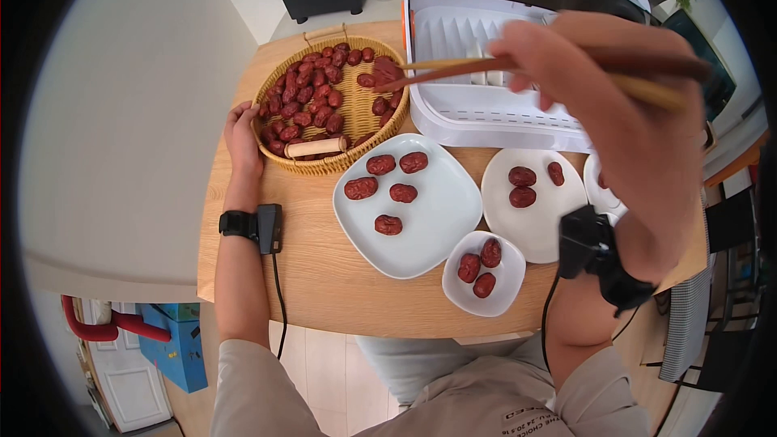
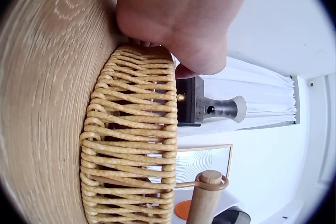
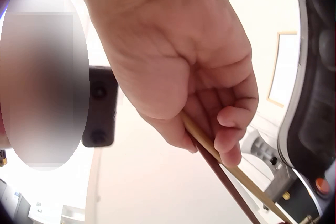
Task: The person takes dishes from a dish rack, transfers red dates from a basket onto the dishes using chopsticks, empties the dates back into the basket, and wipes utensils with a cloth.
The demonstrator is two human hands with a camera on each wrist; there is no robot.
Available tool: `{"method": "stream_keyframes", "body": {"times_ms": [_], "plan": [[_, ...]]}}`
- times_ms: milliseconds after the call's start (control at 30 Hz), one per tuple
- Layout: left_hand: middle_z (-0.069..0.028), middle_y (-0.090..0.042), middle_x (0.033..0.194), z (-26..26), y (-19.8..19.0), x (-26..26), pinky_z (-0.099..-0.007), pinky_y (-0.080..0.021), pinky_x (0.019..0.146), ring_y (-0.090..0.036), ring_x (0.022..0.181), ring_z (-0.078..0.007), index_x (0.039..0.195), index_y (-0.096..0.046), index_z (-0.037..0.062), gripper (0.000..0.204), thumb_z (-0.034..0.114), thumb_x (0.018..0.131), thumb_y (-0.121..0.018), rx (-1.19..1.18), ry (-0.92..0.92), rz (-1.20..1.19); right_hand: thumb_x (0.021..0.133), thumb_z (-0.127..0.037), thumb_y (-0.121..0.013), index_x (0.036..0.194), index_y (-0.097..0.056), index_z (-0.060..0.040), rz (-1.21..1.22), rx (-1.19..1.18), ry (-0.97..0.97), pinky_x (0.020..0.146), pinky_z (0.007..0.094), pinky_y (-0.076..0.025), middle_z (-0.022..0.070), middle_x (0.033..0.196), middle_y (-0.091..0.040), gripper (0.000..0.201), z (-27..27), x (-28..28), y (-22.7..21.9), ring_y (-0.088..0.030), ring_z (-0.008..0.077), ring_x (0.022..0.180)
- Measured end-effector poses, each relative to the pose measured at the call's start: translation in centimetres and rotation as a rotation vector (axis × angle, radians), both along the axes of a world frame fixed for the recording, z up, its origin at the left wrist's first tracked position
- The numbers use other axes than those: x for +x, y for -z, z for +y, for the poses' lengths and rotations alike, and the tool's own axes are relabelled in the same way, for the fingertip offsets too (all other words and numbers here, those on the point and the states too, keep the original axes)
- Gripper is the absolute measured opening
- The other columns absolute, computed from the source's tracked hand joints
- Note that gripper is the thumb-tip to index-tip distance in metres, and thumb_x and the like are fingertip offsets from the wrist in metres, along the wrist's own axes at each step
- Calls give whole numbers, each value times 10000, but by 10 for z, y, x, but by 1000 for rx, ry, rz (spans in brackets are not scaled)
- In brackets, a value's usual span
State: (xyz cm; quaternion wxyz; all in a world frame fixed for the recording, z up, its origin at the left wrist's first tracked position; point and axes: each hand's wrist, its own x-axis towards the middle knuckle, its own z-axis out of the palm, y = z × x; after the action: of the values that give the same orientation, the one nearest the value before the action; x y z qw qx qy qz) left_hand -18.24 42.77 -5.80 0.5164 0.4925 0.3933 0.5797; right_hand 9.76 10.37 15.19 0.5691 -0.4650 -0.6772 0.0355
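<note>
My right hand (image 1: 599,73) grips a pair of chopsticks (image 3: 223,174), one dark brown and one yellowish. Their tips reach over the right part of a round wicker basket (image 1: 376,142), where a wrinkled red date (image 1: 388,71) sits between them. More red dates (image 1: 306,95) fill the basket's left side, with several along its right edge. My left hand (image 1: 243,142) holds the basket's left side; in the left wrist view the thumb lies at the rim and fingertips show low on the wall.
On the wooden table (image 1: 316,275), a square plate (image 1: 441,226), a round plate (image 1: 538,231) and a small bowl (image 1: 481,303) hold dates. Another white dish (image 1: 603,194) lies partly behind my right arm. A white dish rack (image 1: 486,117) with a raised dark lid stands behind.
</note>
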Motion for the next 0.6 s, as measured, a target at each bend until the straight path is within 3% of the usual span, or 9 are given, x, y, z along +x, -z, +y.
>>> {"method": "stream_keyframes", "body": {"times_ms": [133, 167, 233, 300, 367, 400, 533, 600], "plan": [[-72, -571, 1051, 8, 4, -2, -295, -419, 934, -517, 1034, -165, 1090, -557, -9, 241, 102, 878, -591, -8, -34, 17, 865, 31, -611, 945, -701, 24, -795, 21, 218, 630, 271, -494, 108, 1000, -636, 120, -49, 15, -24, -616, 167, 739], [-72, -572, 1053, 6, 5, -2, -294, -418, 936, -518, 1036, -167, 1090, -558, -8, 242, 101, 877, -590, -8, -16, -5, 865, 31, -611, 945, -701, 24, -799, 17, 217, 630, 271, -494, 108, 1000, -636, 120, -58, 25, -20, -616, 167, 739], [-74, -573, 1056, 3, 3, -2, -294, -418, 940, -518, 1040, -171, 1092, -559, -9, 242, 100, 877, -587, -11, 4, -14, 831, 27, -676, 1018, -676, 21, -667, -223, 165, 628, 262, -492, 107, 987, -619, 188, -68, 39, -13, -615, 158, 734], [-75, -573, 1058, 0, 0, 0, -297, -415, 942, -517, 1043, -175, 1092, -559, -9, 247, 106, 875, -591, 8, -31, 30, 796, -8, -740, 938, -669, 18, -639, -361, 227, 608, 258, -480, 112, 916, -635, 161, -65, 37, -14, -634, 147, 729], [-76, -573, 1059, 5, 2, -1, -298, -414, 942, -516, 1041, -174, 1093, -558, -10, 253, 112, 874, -596, 5, -26, 31, 786, -54, -766, 771, -652, 11, -304, -622, 440, 589, 257, -472, 89, 817, -645, 132, -50, 26, -12, -643, 131, 693], [-77, -572, 1060, 8, 5, -3, -298, -413, 941, -515, 1040, -174, 1095, -558, -10, 260, 117, 872, -600, -3, -24, 30, 785, -85, -768, 684, -618, 8, 36, -806, 380, 573, 253, -464, 66, 697, -644, 204, -41, 15, -22, -627, 106, 634], [-75, -571, 1061, 3, 2, -2, -294, -409, 937, -509, 1041, -169, 1099, -560, -15, 271, 122, 870, -606, 11, -29, 45, 817, -88, -730, 724, -640, 25, -52, -897, 313, 549, 223, -451, 71, 655, -645, 172, -29, 28, -18, -605, 83, 606], [-74, -570, 1063, 1, 0, -1, -292, -409, 936, -511, 1037, -168, 1100, -559, -17, 270, 119, 871, -605, 13, -42, 45, 842, -92, -699, 765, -680, 24, -112, -690, 370, 516, 203, -421, 69, 621, -639, 141, -33, 32, -17, -593, 69, 593]]}}
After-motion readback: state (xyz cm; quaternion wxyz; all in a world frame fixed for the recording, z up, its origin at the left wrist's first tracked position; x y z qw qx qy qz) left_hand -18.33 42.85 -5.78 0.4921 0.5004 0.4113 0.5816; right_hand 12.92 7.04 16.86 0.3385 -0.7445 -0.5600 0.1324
